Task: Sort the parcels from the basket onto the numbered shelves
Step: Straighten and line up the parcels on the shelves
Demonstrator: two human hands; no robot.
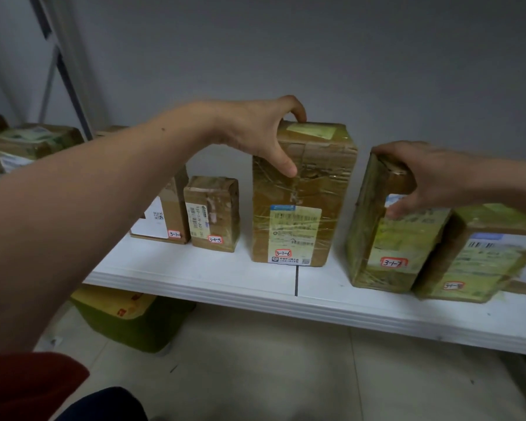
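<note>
Several taped cardboard parcels stand in a row on a white shelf [255, 284]. My left hand [255, 132] grips the top of the tall parcel labelled 3-1-6 [298, 226], thumb on its front face and fingers curled over the top edge. My right hand [431, 177] holds the top of the parcel labelled 3-1-7 [386, 253], which tilts to the left. Left of these stand the small parcel 3-1-5 [211, 212] and a parcel with a white label [161, 220], partly hidden behind my left forearm.
Another parcel [474, 262] leans against 3-1-7 on the right. A green basket [134, 320] with a yellow parcel sits on the floor under the shelf. More parcels [28, 141] lie at far left. A grey wall stands behind the shelf.
</note>
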